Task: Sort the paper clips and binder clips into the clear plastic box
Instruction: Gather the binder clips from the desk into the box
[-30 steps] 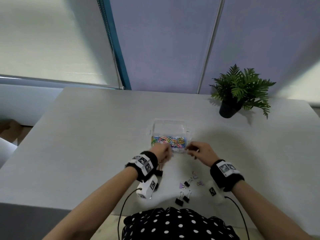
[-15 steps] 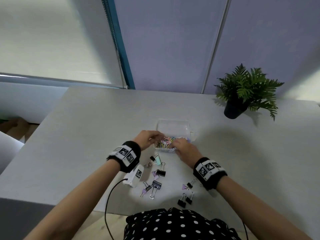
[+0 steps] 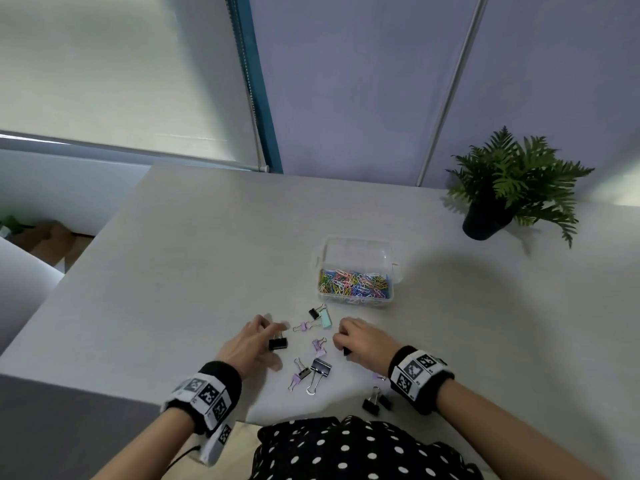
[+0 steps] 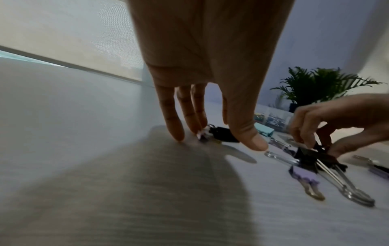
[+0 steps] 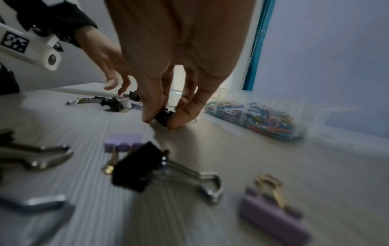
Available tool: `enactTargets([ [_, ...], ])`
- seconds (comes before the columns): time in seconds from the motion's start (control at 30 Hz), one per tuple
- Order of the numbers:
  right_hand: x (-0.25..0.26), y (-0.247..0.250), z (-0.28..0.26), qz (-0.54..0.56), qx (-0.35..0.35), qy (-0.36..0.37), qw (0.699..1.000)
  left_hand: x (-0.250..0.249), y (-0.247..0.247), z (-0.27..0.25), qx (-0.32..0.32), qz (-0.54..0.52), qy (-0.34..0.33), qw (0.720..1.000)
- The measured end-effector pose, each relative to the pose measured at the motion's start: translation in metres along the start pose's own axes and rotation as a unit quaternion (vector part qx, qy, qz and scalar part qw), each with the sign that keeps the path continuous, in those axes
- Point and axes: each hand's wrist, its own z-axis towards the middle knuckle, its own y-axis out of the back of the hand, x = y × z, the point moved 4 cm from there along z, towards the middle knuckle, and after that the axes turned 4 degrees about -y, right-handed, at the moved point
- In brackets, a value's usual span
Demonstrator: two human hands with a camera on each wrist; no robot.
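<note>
Right hand (image 5: 166, 114) pinching small black clip (image 5: 164, 115) down on table (image 3: 194, 258), near front of box (image 3: 356, 271). Left hand (image 3: 249, 344) spread, fingers straight, touching another black clip (image 3: 278, 344). Paper clips (image 3: 353, 284) already in box's near compartment. Binder clips likely light, stiff, springy; best pinched across body, not wire handles.

Head view high, downward; wrist views low, close, sharing binder clips (image 3: 313, 370).
</note>
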Motion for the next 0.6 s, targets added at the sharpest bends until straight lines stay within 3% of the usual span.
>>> enactTargets([
  [0.1,-0.011,0.008,-0.005,0.086,-0.022,-0.017,0.996,-0.011,0.0,0.007,-0.03,0.043,0.014,0.998],
  [0.17,-0.022,0.024,-0.009,0.199,-0.082,-0.066,0.974,-0.017,0.002,0.012,-0.028,0.066,0.016,0.997],
  [0.33,-0.066,0.063,-0.009,0.435,-0.174,-0.207,0.859,-0.033,0.008,0.018,0.015,0.071,-0.001,0.997],
  [0.53,-0.121,0.086,0.026,0.607,-0.291,-0.285,0.682,-0.071,0.06,0.052,-0.121,-0.09,-0.039,0.988],
  [0.6,-0.131,0.085,0.041,0.627,-0.302,-0.307,0.649,-0.09,0.08,0.072,-0.148,-0.11,-0.059,0.981],
])
